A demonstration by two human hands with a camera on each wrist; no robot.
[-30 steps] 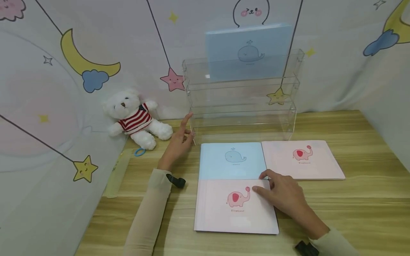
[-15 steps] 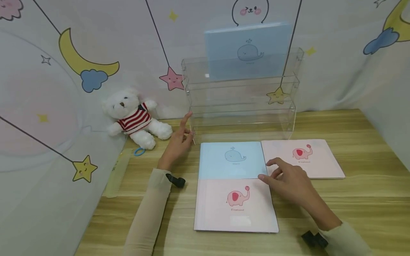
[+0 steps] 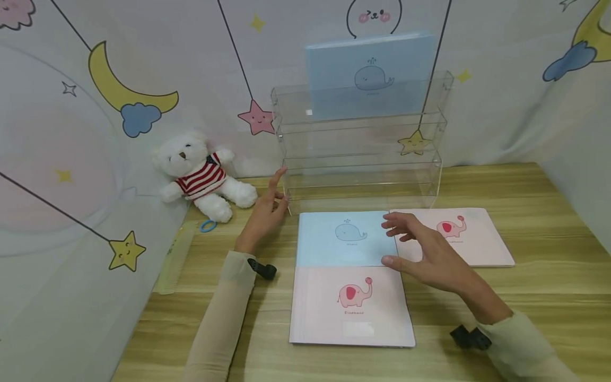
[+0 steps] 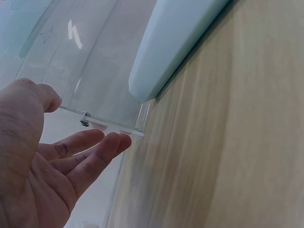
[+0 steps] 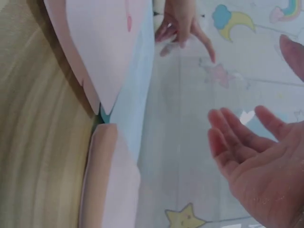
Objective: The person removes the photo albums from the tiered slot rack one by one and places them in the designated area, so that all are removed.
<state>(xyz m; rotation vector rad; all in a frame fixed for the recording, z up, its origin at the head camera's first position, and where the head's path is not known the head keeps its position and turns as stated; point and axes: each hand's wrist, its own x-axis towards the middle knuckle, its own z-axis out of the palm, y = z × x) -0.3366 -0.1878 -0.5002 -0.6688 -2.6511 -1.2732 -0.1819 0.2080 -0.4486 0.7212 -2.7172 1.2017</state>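
Note:
The fingertips of my left hand meet the side edge of a clear acrylic tiered rack; the left wrist view has the fingers fairly straight along that edge. My right hand holds nothing, its fingers spread and slightly bent over the right side of a blue whale notebook. Below that, a pink elephant notebook lies nearer me, overlapping the blue one in the head view. A second pink elephant notebook lies to the right, partly behind my right hand. Another blue whale notebook stands upright in the rack's top tier.
A white teddy bear in a striped shirt sits left of the rack. Near it lie a blue ring and a pale yellow comb. A printed cloth backdrop hangs behind the wooden table.
My right hand has come off the front pink notebook, risen and opened wider, now over the blue notebook's right edge. My left hand has stayed at the rack.

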